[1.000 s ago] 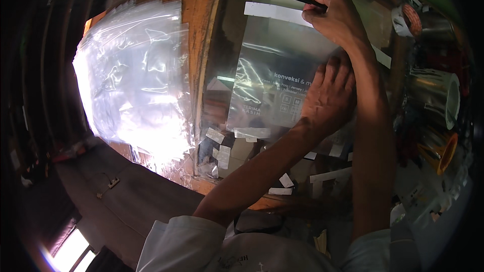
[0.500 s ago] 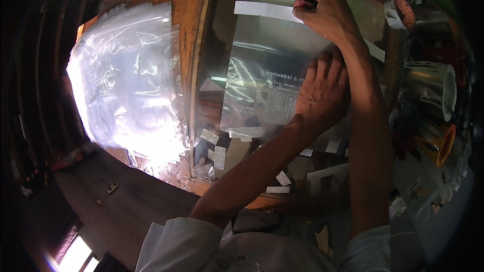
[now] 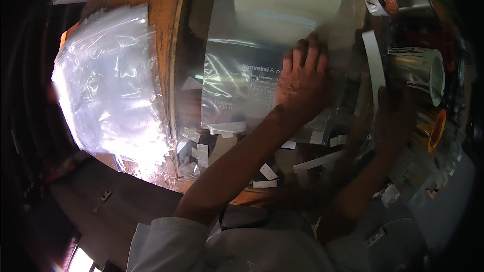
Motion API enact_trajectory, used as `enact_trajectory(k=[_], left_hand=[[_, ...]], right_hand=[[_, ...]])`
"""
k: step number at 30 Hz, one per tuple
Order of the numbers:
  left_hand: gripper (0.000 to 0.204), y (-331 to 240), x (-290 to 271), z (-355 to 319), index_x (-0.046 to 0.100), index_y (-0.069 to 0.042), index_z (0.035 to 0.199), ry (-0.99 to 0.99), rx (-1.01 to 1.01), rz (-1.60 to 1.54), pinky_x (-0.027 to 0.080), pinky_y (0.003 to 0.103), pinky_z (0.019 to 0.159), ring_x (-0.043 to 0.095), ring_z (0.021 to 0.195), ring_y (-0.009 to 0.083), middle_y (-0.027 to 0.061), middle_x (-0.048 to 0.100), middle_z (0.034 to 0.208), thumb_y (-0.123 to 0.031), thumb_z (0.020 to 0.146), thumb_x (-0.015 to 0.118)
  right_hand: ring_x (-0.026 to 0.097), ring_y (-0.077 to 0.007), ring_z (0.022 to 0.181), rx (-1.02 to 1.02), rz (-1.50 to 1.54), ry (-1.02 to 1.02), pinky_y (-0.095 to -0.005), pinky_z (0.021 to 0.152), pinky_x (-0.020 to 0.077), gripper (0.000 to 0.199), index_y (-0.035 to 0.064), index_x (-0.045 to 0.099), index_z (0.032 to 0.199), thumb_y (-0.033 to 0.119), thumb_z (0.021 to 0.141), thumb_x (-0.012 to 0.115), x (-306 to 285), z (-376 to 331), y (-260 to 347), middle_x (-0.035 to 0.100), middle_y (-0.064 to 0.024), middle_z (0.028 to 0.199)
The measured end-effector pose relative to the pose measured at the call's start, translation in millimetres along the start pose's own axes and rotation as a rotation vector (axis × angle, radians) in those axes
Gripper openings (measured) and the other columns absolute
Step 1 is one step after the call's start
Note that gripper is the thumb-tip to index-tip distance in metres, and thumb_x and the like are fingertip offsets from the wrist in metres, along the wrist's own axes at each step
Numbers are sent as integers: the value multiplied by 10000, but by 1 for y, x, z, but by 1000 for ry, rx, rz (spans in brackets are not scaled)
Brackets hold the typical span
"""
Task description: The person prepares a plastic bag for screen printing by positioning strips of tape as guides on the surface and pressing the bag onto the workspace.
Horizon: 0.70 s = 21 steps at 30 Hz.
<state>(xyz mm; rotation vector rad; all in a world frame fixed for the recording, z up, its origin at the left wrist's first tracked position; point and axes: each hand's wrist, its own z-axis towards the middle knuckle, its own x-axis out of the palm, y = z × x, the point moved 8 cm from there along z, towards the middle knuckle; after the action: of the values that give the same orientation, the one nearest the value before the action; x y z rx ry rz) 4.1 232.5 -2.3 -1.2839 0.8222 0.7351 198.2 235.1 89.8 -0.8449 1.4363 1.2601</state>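
A clear printed plastic bag (image 3: 224, 53) lies flat on the glossy work surface in front of me. My left hand (image 3: 305, 80) rests on its middle, fingers stretched and slightly bent, holding nothing. Off the bag's right side, my right hand (image 3: 396, 118) is dark and smeared by motion. From its fingers a long white strip (image 3: 373, 60) sticks up, slightly tilted. The black pen does not show now; I cannot tell whether the right hand still has it.
A stack of clear plastic bags (image 3: 108, 80) covers the wooden board at the left. Loose white scraps (image 3: 268, 172) lie along the near edge. Toward the right stand a tape roll (image 3: 387, 0), a clear film roll (image 3: 426, 73) and an orange-rimmed roll (image 3: 437, 130).
My right hand has moved from the bag's top toward me and to the right, bringing the white strip off the bag. The left hand stays on the bag; the whole view has shifted.
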Motion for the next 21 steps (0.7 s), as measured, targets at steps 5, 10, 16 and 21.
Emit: enact_trajectory(k=[5,10,16,21], left_hand=[[668,1,-1,0,368,-15,1514,0,5,28,332,524,1145,368,1396,383,181,330,1565,-300,965,620],[644,1,-4,-1,374,-26,1513,-14,6,44,328,521,1145,373,1393,377,184,346,1557,-305,981,605],[595,1,-6,1,400,-30,1494,-46,8,15,322,530,1148,381,1386,378,173,366,1544,-296,995,587],[593,3,-6,1,409,-46,1494,-39,-10,-16,332,532,1140,386,1382,376,162,381,1536,-286,986,597]], right_hand=[[717,-279,987,273,-81,81,-381,904,539,271,7,673,1163,120,921,723,34,-59,-69,720,-155,1102],[690,-280,1033,-166,41,-247,-366,883,554,292,16,689,1135,57,850,735,16,-68,-12,668,-136,1144],[687,-296,1056,-152,662,116,-371,847,584,353,58,714,1139,-29,797,710,76,-63,18,660,-128,1159],[711,-307,1002,-323,365,-17,-393,825,602,321,92,736,1122,-36,828,716,70,-65,37,685,-123,1132]])
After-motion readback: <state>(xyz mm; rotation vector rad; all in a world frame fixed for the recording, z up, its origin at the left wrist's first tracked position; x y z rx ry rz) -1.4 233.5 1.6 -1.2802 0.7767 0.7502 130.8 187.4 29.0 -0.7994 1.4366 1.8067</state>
